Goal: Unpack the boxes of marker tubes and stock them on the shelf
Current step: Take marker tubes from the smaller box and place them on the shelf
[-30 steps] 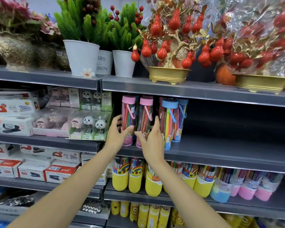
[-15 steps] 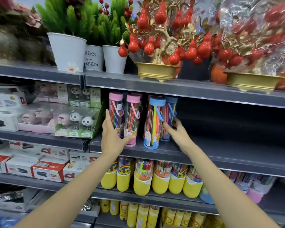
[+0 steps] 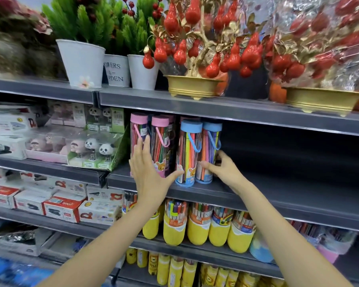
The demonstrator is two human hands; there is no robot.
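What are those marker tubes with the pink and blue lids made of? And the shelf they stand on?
The pink-lidded tubes and blue-lidded tubes look like clear, glossy plastic: the markers show through the walls. Their lids and loop handles seem to be matte coloured plastic. The shelf looks like grey painted metal, thin, flat and smooth, though the finish alone leaves that open.
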